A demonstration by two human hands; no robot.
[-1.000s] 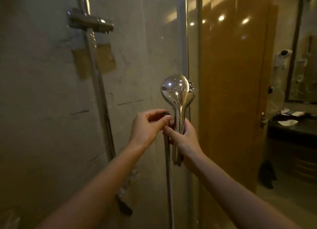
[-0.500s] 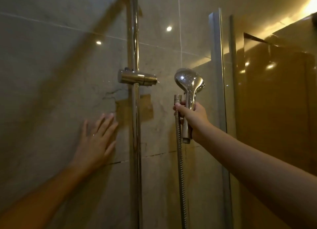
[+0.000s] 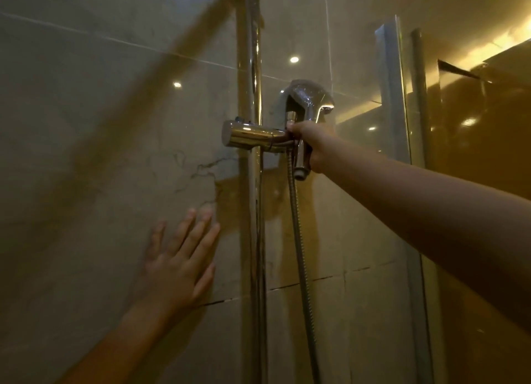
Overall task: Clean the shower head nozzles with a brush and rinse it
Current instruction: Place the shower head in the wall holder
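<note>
a: what are the fingers of the right hand doing?
b: they're curled round the handle of the shiny chrome hand shower head, gripping it just right of the tall chrome vertical rail. the head's rounded top stands above the fist, and the handle's open lower end pokes out below it.
a: and how does it sit against the rail?
b: the handle is right at the outer end of the stubby chrome sliding bracket clamped on the rail. whether it is seated in the bracket i cannot tell. the ribbed metal hose hangs down just right of the rail, with its top end beside the handle.
a: and the left hand?
b: its fingers are straight and spread, palm flat on the glossy beige tiled wall. it's left of the rail, lower than the bracket, and holds nothing. farther right of the rail stands a glass panel edge.
</note>
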